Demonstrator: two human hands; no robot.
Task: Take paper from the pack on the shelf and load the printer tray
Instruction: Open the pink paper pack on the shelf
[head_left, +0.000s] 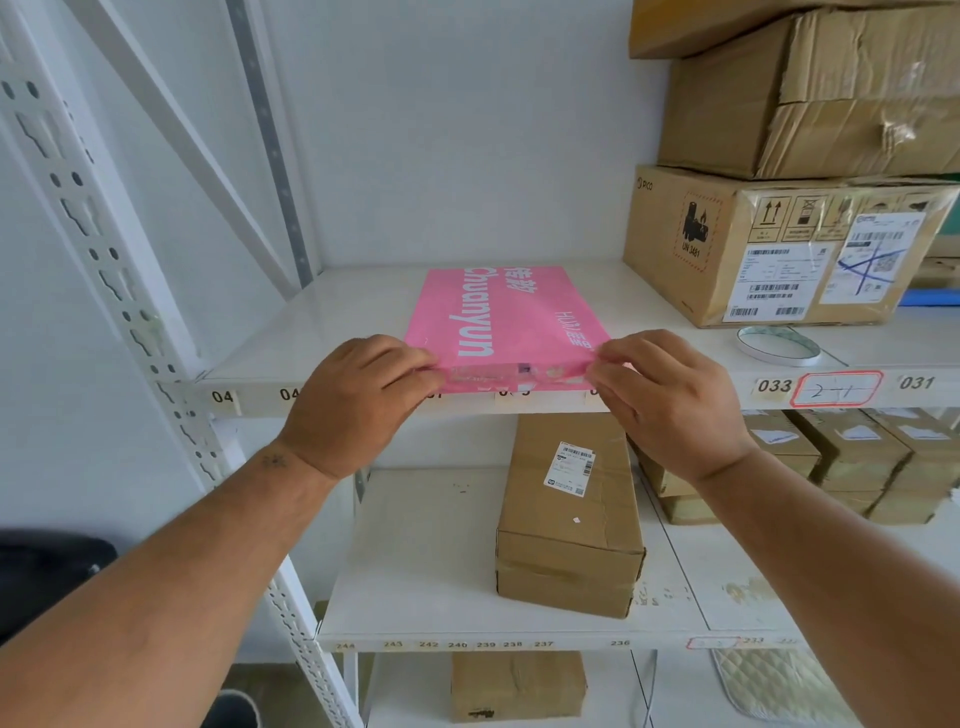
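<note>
Pink paper pack (506, 322) laid flat at front edge of white shelf (649, 301). Near corners pinched by left hand (353, 402) and right hand (670, 400). Cardboard boxes (769, 249) stacked right of pack, tape roll (777, 345) beside them; approach unobstructed.

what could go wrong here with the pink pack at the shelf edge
The pink paper pack already overhangs the shelf front, so a hard tug could slide it off. The left hand and right hand only pinch the wrapper's end corners; it may tear unevenly and spill sheets. The tape roll nearby could get knocked.
</note>
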